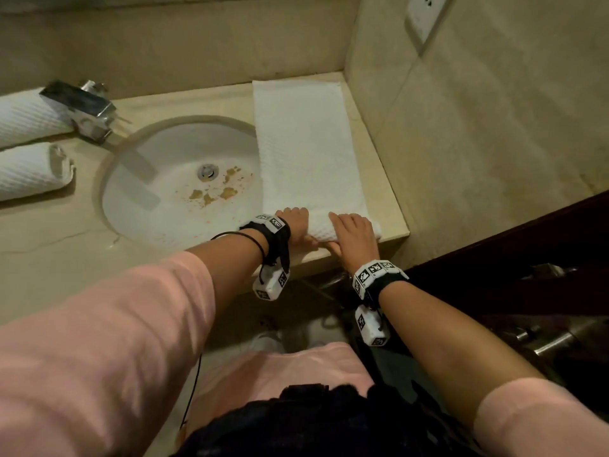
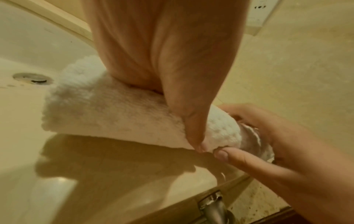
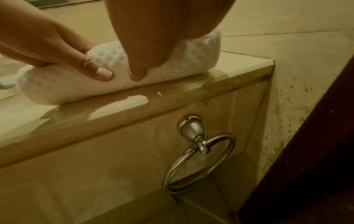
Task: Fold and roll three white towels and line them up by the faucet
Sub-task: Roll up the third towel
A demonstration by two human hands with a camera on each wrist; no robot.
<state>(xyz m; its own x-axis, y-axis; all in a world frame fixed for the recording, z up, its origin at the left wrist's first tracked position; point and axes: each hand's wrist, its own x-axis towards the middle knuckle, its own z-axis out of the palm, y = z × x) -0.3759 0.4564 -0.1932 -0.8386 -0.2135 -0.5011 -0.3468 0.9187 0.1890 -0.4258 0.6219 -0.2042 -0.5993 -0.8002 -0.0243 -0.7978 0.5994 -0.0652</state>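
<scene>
A folded white towel (image 1: 306, 150) lies lengthwise on the counter right of the sink, its near end rolled up at the counter's front edge. My left hand (image 1: 295, 225) grips the roll's left part (image 2: 107, 115), thumb under the front. My right hand (image 1: 354, 235) grips the right part (image 3: 195, 57), fingers curled over the top. Two rolled white towels (image 1: 28, 115) (image 1: 31, 171) lie at the far left beside the chrome faucet (image 1: 84, 108).
The round white sink (image 1: 158, 206) has brown stains near its drain (image 1: 208, 171). A tiled wall (image 1: 478, 127) borders the counter's right end. A chrome towel ring (image 3: 199, 153) hangs on the counter front below the roll. A dark wooden door (image 1: 527, 258) stands at the right.
</scene>
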